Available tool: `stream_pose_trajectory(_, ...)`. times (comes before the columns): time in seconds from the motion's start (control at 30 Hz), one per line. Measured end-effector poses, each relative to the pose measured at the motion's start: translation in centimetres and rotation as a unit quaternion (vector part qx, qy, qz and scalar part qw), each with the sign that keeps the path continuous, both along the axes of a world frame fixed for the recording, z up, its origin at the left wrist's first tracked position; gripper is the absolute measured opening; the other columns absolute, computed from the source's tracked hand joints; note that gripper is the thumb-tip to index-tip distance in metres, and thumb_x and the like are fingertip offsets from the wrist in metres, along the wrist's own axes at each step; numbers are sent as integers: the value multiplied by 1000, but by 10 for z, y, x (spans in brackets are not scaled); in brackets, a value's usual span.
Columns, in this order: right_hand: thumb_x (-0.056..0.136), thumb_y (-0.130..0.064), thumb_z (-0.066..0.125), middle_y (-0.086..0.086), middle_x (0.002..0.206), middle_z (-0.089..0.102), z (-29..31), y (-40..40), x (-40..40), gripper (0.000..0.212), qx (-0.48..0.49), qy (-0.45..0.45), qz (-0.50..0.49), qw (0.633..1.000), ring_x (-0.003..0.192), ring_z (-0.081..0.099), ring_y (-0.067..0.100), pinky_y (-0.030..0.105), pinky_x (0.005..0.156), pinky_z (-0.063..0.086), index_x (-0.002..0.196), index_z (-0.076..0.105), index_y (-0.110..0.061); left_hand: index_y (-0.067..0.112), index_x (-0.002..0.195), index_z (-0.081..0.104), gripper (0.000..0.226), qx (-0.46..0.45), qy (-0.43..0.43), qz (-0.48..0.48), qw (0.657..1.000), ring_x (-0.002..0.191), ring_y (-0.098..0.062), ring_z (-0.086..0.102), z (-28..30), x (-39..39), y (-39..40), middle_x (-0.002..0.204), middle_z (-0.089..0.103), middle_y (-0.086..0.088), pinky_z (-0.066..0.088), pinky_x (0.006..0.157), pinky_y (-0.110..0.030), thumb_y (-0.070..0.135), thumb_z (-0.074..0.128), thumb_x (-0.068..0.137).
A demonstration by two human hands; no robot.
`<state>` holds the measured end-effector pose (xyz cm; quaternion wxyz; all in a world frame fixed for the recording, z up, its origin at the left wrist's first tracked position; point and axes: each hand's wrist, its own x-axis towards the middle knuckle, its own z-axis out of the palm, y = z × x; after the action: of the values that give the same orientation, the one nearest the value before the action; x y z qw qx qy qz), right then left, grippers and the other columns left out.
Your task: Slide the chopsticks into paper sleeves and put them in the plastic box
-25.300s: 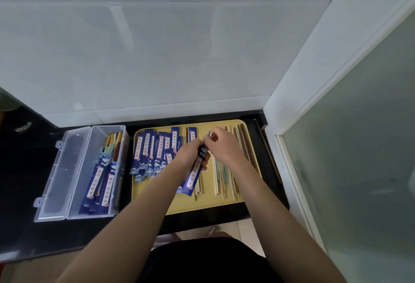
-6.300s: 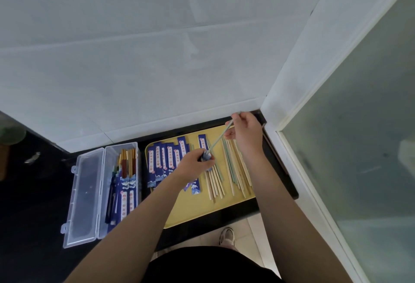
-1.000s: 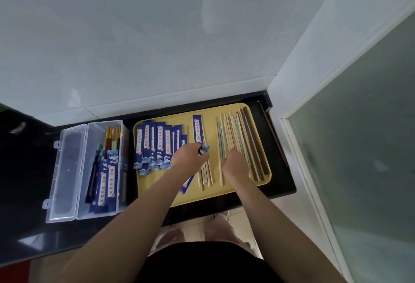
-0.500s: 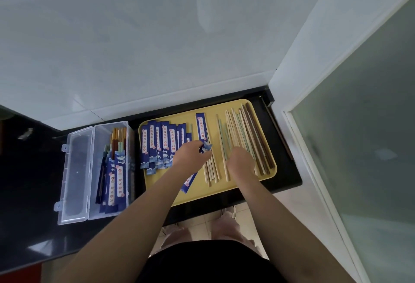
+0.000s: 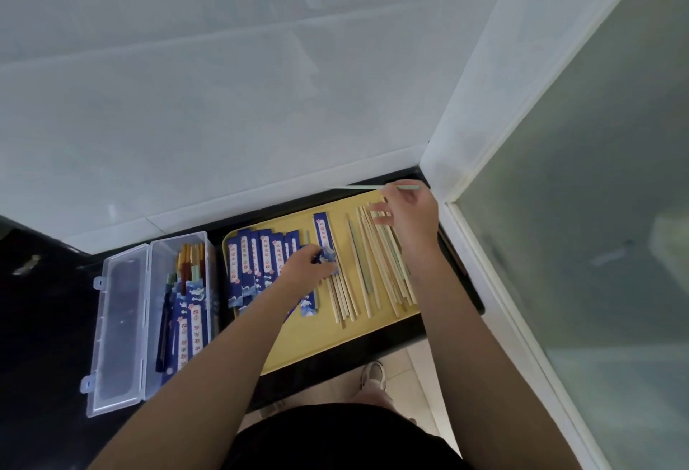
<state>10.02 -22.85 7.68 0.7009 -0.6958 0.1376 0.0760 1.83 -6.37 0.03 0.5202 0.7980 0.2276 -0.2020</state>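
Clear plastic box [image 5: 123,320] is sitting open at the counter's left end, sleeved chopsticks lying inside. Yellow tray [image 5: 320,335] is carrying a row of blue paper sleeves [image 5: 261,264] along its left edge. Left hand [image 5: 307,270] is pinching one sleeve mid-tray. Bare chopsticks [image 5: 373,275] are lying toward the right edge. Right hand [image 5: 410,214] is pinching a pale green chopstick [image 5: 361,188] over the far right corner.
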Motion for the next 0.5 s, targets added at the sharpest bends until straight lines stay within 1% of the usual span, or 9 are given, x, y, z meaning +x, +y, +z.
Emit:
stream_pose_trajectory(0.03,96,-14,64,8,105,72,7,1,1,14,40,-8,-6,999,83,77,24,38,73,63,110,63,-12,15,109,61,16,-24,-1,3,1000,77,-15,58,3,-2,1,92,64,-7,50,74,-29,21,66,95)
stream_pose_trajectory(0.1,100,-14,57,9,106,74,17,2,2,9,84,-17,-9,996,83,76,28,39,72,63,108,60,-11,12,108,63,15,-54,-5,12,998,70,-12,55,8,-4,4,83,62,-4,48,70,-24,21,66,95)
stream_pose_trajectory(0.17,104,-16,51,9,97,76,21,4,2,9,91,-18,-2,996,73,74,27,38,69,62,105,59,-11,12,97,63,14,-50,-9,19,999,62,-9,51,11,-7,6,73,59,-2,45,64,-21,25,67,94)
stream_pose_trajectory(0.23,106,-20,48,6,84,75,20,6,0,14,54,-24,20,998,60,68,22,34,61,58,103,59,-11,13,87,62,17,-41,-12,26,999,58,-9,49,15,-8,7,68,57,-1,44,60,-20,28,70,92)
stream_pose_trajectory(0.3,107,-22,47,5,79,72,19,12,-5,17,6,-32,54,998,55,63,17,28,55,54,104,59,-11,14,81,61,19,-42,-17,32,998,58,-10,49,18,-10,8,67,55,-1,44,59,-19,27,71,91)
stream_pose_trajectory(0.4,108,-23,46,6,82,71,15,22,-12,17,-34,-41,81,995,54,62,13,25,54,53,107,58,-11,13,81,62,15,-52,-21,34,998,55,-9,46,25,-11,9,66,53,-2,42,52,-15,21,72,89)
stream_pose_trajectory(0.5,108,-23,46,8,84,71,11,28,-15,15,-44,-48,90,994,54,63,13,26,54,54,105,58,-13,12,80,61,14,-64,-34,31,997,54,-8,45,30,-12,11,65,52,-2,41,47,-10,17,72,89)
